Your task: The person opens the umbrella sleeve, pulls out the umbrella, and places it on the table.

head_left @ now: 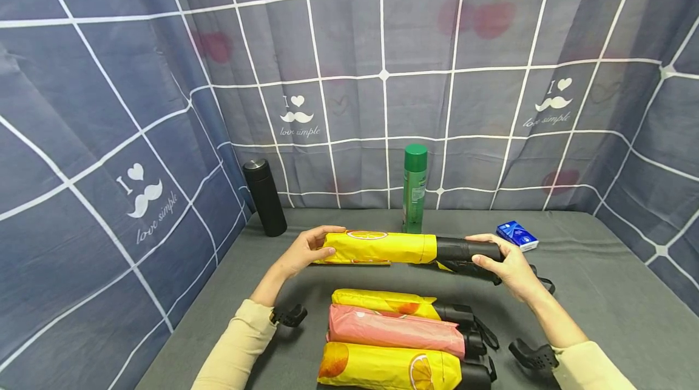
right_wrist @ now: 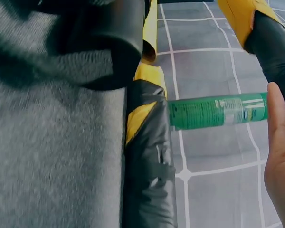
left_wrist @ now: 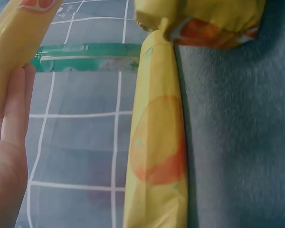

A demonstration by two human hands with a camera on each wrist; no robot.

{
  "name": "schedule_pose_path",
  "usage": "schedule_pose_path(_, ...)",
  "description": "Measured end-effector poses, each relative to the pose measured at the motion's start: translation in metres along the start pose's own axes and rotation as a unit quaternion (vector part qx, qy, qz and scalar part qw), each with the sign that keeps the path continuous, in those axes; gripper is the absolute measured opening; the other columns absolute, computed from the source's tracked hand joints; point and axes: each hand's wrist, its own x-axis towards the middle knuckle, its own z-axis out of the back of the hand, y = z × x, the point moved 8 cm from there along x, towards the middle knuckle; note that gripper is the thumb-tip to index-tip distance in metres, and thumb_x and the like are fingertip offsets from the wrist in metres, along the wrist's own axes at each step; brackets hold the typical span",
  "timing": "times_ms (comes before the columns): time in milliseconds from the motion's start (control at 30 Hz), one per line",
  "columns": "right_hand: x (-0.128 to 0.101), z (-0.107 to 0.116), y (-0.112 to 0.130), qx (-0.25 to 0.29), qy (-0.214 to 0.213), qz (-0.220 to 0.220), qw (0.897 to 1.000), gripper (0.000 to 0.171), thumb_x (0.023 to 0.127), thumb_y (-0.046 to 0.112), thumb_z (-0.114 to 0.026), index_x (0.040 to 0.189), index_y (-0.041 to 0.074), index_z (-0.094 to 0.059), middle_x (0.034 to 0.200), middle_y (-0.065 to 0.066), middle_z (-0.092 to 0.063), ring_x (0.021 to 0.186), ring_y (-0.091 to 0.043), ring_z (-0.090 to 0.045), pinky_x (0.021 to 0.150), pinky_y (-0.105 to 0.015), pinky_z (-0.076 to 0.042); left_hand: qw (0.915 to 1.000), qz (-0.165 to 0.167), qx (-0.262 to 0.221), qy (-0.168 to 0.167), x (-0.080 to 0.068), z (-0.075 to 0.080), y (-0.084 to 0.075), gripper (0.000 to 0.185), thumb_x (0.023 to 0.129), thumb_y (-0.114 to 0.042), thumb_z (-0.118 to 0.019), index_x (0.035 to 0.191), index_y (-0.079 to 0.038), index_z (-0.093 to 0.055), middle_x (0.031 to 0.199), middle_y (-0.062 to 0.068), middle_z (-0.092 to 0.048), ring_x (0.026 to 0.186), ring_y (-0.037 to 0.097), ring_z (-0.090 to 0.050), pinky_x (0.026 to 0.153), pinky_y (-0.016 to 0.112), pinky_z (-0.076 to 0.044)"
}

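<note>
Folded yellow umbrella point(head_left: 382, 247) held level above the grey worktop point(head_left: 601, 293), left hand point(head_left: 306, 250) cupping its tip end, right hand point(head_left: 505, 265) wrapped round the black handle; both ends should stay even, clear of the three umbrellas below.

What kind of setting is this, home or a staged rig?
Most likely a staged recording booth, not a lived-in room. A grey tabletop is walled on three sides by hung grid-pattern fabric, and folded umbrellas lie in a neat row with a green spray can behind.
</note>
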Motion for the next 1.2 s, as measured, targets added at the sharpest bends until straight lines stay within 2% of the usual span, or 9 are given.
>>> schedule_pose_path(267, -0.01, 0.012, 0.005, 0.027, -0.003, 0.003, 1.0, 0.035, 0.089, -0.013, -0.053, 0.123, -0.003, -0.056, 0.111, 0.002, -0.061, 0.089, -0.012, -0.063, 0.07, -0.028, -0.053, 0.9994, 0.014, 0.022, -0.024, -0.013, 0.014, -0.001, 0.042, 0.091, 0.006, -0.056, 0.133, 0.005, -0.049, 0.118, 0.008, -0.059, 0.095, 0.016, -0.057, 0.073, 0.027, -0.051)
schedule_pose_path(433, -0.017, 0.023, 0.006, 0.019, -0.02, 0.004, 1.0, 0.036, 0.088, -0.013, -0.053, 0.121, 0.0, -0.059, 0.112, 0.003, -0.06, 0.088, -0.01, -0.061, 0.07, -0.025, -0.052, 0.9987, 0.024, 0.022, -0.039, -0.02, 0.022, 0.0, 0.042, 0.091, 0.005, -0.057, 0.132, 0.005, -0.049, 0.117, 0.008, -0.059, 0.095, 0.015, -0.057, 0.074, 0.026, -0.051)
schedule_pose_path(667, -0.025, 0.036, 0.002, 0.01, -0.034, -0.006, 0.999, 0.033, 0.089, -0.012, -0.054, 0.12, -0.002, -0.059, 0.114, 0.004, -0.058, 0.09, -0.008, -0.06, 0.072, -0.023, -0.05, 0.998, 0.023, 0.036, -0.046, -0.029, 0.032, 0.001, 0.041, 0.091, 0.0, -0.059, 0.132, 0.005, -0.05, 0.122, 0.01, -0.058, 0.093, 0.016, -0.057, 0.071, 0.024, -0.05)
schedule_pose_path(1000, -0.04, 0.055, 0.0, 0.011, -0.046, -0.009, 0.999, 0.036, 0.089, -0.014, -0.051, 0.123, -0.005, -0.056, 0.114, 0.006, -0.062, 0.093, -0.007, -0.061, 0.073, -0.021, -0.049, 0.9964, 0.047, 0.015, -0.07, -0.045, 0.05, 0.009, 0.043, 0.091, 0.0, -0.059, 0.131, 0.009, -0.048, 0.117, 0.008, -0.059, 0.094, 0.015, -0.056, 0.075, 0.025, -0.05)
schedule_pose_path(1100, -0.045, 0.06, -0.002, 0.013, -0.047, -0.007, 0.999, 0.037, 0.089, -0.015, -0.05, 0.124, -0.006, -0.056, 0.114, 0.006, -0.062, 0.093, -0.007, -0.061, 0.074, -0.02, -0.049, 0.9965, 0.043, 0.003, -0.072, -0.049, 0.053, 0.011, 0.043, 0.091, 0.002, -0.058, 0.132, 0.011, -0.046, 0.118, 0.008, -0.058, 0.094, 0.015, -0.056, 0.076, 0.025, -0.05)
schedule_pose_path(1200, -0.049, 0.066, -0.006, 0.019, -0.051, -0.011, 0.998, 0.038, 0.089, -0.016, -0.05, 0.123, -0.001, -0.058, 0.111, 0.006, -0.064, 0.091, -0.007, -0.062, 0.073, -0.02, -0.049, 0.9968, 0.035, -0.012, -0.07, -0.051, 0.055, 0.014, 0.043, 0.091, 0.003, -0.057, 0.132, 0.012, -0.044, 0.121, 0.008, -0.058, 0.095, 0.015, -0.056, 0.077, 0.025, -0.05)
